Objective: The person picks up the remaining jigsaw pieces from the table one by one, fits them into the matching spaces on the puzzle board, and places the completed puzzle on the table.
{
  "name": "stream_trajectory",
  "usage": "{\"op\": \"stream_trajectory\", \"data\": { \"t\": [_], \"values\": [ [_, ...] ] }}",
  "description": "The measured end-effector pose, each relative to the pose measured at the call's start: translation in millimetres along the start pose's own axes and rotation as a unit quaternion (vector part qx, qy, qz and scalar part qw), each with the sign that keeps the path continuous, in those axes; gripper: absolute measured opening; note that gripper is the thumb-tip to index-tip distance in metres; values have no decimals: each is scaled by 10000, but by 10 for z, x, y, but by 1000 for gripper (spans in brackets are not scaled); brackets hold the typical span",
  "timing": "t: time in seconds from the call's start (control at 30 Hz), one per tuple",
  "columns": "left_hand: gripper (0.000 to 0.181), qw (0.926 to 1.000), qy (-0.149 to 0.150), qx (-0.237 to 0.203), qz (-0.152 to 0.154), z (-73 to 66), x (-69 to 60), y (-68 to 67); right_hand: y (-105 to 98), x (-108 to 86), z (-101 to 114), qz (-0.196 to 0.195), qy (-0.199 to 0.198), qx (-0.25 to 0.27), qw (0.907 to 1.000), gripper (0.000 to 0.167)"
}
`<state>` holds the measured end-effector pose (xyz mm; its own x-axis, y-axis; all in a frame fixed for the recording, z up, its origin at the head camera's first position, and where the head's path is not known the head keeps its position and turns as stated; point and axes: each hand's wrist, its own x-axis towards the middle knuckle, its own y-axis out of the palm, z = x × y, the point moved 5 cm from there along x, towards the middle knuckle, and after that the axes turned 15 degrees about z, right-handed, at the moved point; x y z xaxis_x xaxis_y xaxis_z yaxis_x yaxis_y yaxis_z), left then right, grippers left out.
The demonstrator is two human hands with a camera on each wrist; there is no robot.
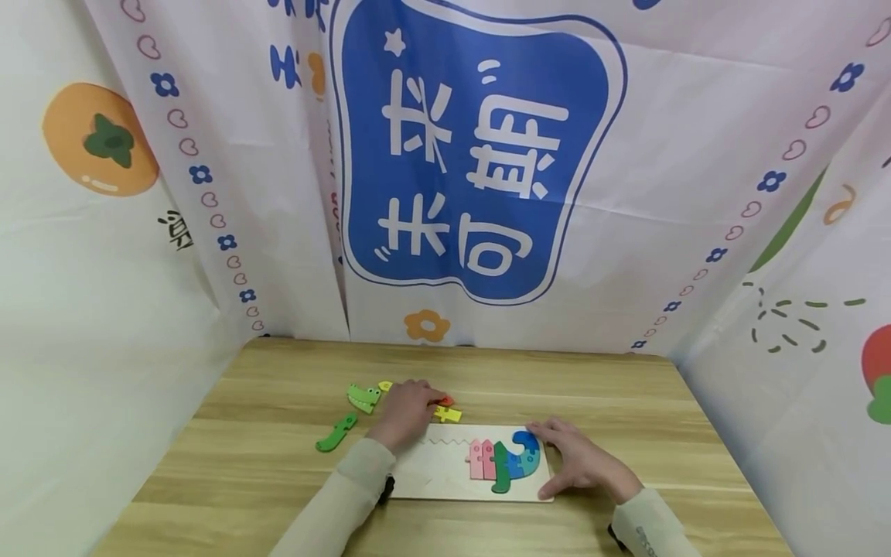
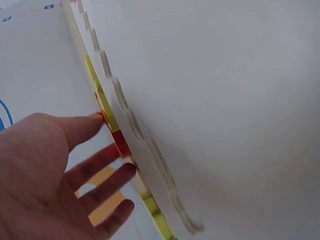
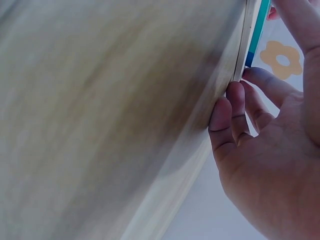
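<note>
From my remote seat I see the left hand [image 1: 406, 414] pinching a red piece [image 1: 447, 401] between thumb and index, other fingers loosely apart, while the right hand [image 1: 581, 458] spreads wide, touching the puzzle board [image 1: 425, 486] at its right end. The left wrist view reveals the thumb, which the head view hides. The red piece's visible tip points rightward from the pinching fingers; the board's long axis runs sideways between the hands.
</note>
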<state>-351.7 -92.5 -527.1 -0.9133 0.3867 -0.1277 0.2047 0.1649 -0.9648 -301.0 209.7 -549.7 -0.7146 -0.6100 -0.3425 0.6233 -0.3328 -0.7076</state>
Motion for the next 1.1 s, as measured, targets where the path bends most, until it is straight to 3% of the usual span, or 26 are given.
{"op": "stream_trajectory", "data": {
  "t": [0.2,0.37,0.57,0.8,1.1],
  "values": [
    [20,9995,-315,-85,-37,62,32,7,-5,6,0,-5,-2,0,10000,105],
    [20,9989,-385,-280,-3,91,43,17,-2,7,-4,0,-10,-19,10000,106],
    [16,9958,-299,-864,-59,157,42,11,2,4,-13,22,92,86,9999,105],
    [9,9858,-178,-1672,33,224,6,6,0,-1,-14,30,56,61,10000,106],
    [14,9752,88,-2207,-122,285,-17,-10,-4,7,-8,3,-10,-28,10000,107]
  ]
}}
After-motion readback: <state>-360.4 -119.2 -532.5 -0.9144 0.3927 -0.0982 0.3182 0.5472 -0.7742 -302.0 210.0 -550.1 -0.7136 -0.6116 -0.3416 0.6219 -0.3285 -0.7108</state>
